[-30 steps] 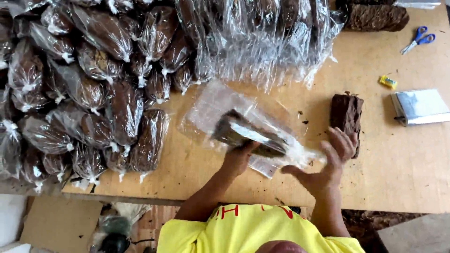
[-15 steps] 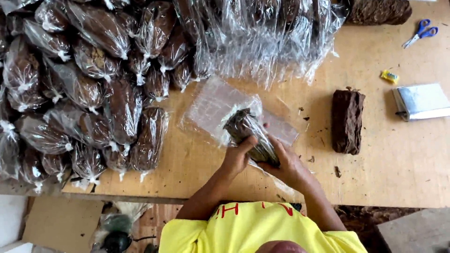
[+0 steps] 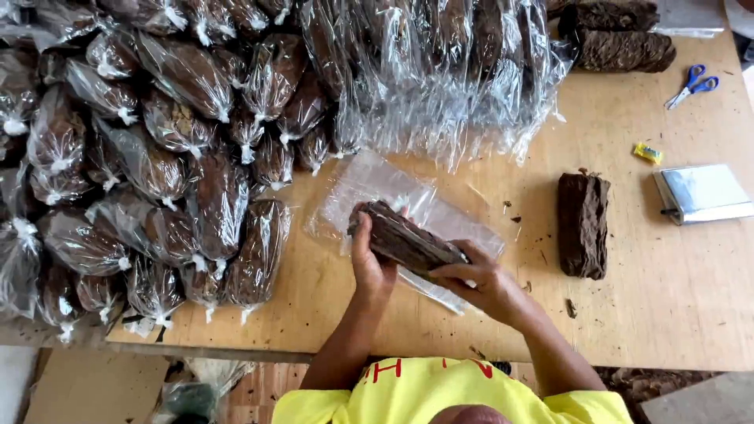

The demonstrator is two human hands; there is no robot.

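Head view: we judge the crumbly slab point(image 3: 404, 239) could shed flakes or snag the bag point(image 3: 393, 196) if pushed askew. Left hand point(image 3: 371, 267) clasps the slab's 9 o'clock end; right hand point(image 3: 479, 283) pinches its 4 o'clock end. Slab hovers over the bag, table centre.

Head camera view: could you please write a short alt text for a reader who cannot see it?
Two bare hands, left hand and right hand, hold a dark brown block over a clear plastic bag on a wooden table. A pile of bagged blocks fills the table's left side; an unwrapped block, blue scissors and a silver case lie to the right.
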